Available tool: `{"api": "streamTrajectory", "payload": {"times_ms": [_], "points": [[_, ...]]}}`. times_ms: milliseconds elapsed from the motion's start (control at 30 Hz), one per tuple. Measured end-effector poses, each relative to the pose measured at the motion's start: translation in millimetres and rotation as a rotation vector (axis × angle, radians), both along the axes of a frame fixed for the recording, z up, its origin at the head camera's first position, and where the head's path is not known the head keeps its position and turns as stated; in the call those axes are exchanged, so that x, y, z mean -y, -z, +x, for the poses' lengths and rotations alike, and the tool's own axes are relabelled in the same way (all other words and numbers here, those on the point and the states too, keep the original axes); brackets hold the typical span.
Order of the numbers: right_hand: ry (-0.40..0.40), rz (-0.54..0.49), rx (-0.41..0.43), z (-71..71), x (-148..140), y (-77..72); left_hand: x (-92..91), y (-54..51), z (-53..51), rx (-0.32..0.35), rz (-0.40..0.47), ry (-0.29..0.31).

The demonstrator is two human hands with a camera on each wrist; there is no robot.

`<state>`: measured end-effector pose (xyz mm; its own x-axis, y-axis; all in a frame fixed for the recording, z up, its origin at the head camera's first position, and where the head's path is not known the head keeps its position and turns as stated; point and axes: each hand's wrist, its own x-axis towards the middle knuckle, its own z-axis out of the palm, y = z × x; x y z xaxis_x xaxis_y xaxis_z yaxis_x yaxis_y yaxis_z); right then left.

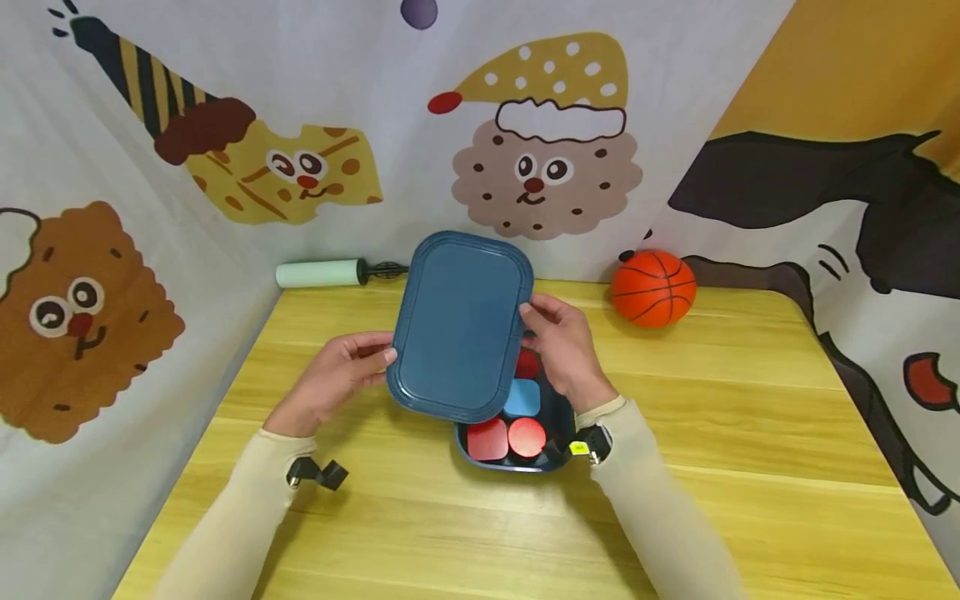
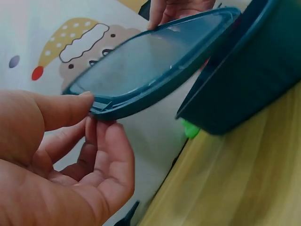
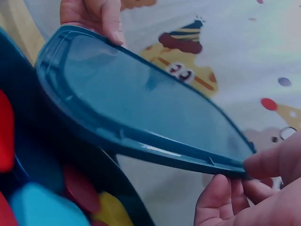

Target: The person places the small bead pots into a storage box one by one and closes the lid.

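A dark blue rectangular lid (image 1: 463, 327) with rounded corners is held tilted above a matching container (image 1: 517, 469). My left hand (image 1: 330, 379) pinches its left edge between thumb and fingers, and my right hand (image 1: 561, 346) pinches the right edge. Below the lid, the container holds red pieces (image 1: 527, 437) and a light blue block (image 1: 522, 398). The right wrist view also shows a yellow piece (image 3: 113, 209) inside. The lid hides the rest of the contents. In the left wrist view, the container wall (image 2: 244, 80) stands close to the lid, on the wooden table.
A small orange basketball (image 1: 654, 288) rests on the table (image 1: 712, 417) at the back right. Along the back left lies a pale green hand pump (image 1: 321, 273). A cloth (image 1: 405, 167) with cartoon prints hangs behind the table. Something bright green (image 2: 190, 129) shows beside the container.
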<state>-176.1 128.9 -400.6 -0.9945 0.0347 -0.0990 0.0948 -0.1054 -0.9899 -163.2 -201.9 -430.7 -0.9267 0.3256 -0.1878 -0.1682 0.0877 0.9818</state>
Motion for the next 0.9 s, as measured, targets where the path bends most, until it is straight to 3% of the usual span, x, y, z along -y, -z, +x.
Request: {"api": "streamTrajectory", "payload": {"times_ms": [167,367,467,633,767,900], "points": [[0.047,0.037,-0.046,0.5,-24,-15.4,-23.3,-8.0,-16.2,-0.017,0.029,-0.033],[0.076,0.073,-0.165,6.0,-45,-29.7,-44.3,-17.6,-30.6,-0.085,-0.056,-0.067],[0.036,0.112,-0.207,10.2,-52,-29.9,-51.3,-18.9,-35.7,-0.112,-0.061,-0.088],[-0.045,0.149,-0.302,16.4,-63,-21.7,-60.9,-17.0,-43.5,-0.119,0.001,-0.102],[-0.115,0.091,-0.376,18.5,-69,-13.6,-66.5,-15.4,-46.6,-0.097,0.11,-0.095],[-0.215,-0.039,-0.428,20.5,-74,-8.5,-68.6,-15.9,-46.8,-0.069,0.209,-0.086]]}}
